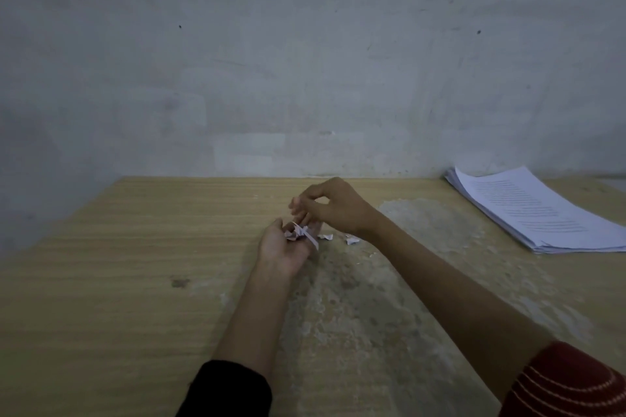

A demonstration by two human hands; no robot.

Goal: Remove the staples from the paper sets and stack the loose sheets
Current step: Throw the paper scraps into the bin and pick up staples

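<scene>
Head view: the left hand (286, 245) lies palm up on the tabletop (118, 264), fingers loosely cupped, with a small bunch of torn paper scraps (302, 234) resting in the palm. The right hand (333, 208) hovers just above and beyond it. Its thumb and forefinger meet in a ring and its other fingers point down toward the scraps; whether it pinches anything is too blurred to tell. Two more loose bits of paper (352, 240) lie on the tabletop just under the right wrist. The stack of printed sheets (542, 213) sits well to the right of both hands, by the wall (305, 61).
</scene>
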